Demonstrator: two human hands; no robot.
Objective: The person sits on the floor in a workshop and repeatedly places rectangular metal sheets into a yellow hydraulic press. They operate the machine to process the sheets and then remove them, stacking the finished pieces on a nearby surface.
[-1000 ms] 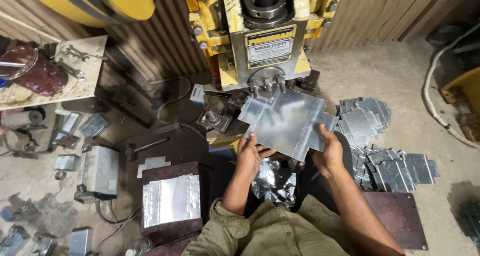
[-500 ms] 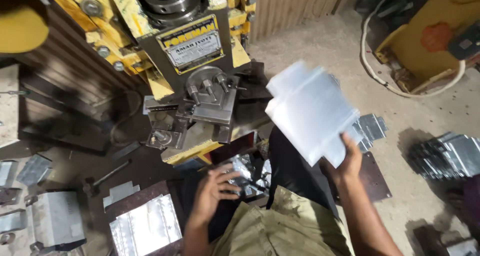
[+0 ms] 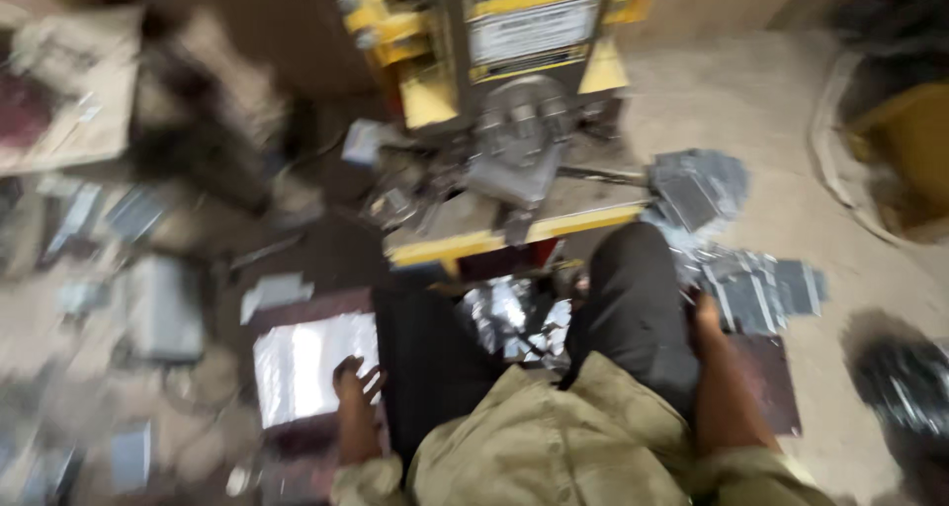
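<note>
Sitting on floor facing yellow press machine (image 3: 514, 81), legs in dark trousers either side of a shiny scrap heap (image 3: 514, 323). Frame badly motion-blurred.

Left hand (image 3: 353, 382) down at left knee, fingers spread, tips resting on edge of bright metal sheet stack (image 3: 301, 368); nothing pinched. Stack lies flat on a dark reddish plate (image 3: 297, 303), just left of left leg.

Right hand (image 3: 706, 313) down beside right thigh, touching near edge of grey cut-sheet pile (image 3: 756, 289). Grip: cannot tell, fingers hidden by blur and leg.

Second grey sheet pile (image 3: 697, 185) farther up, near right end of machine's yellow base bar (image 3: 514, 239).

Left side of floor: scattered small metal pieces (image 3: 99, 219), grey block (image 3: 163, 308), all smeared. Yellow bin (image 3: 909, 140) at far right, partly cut off.
</note>
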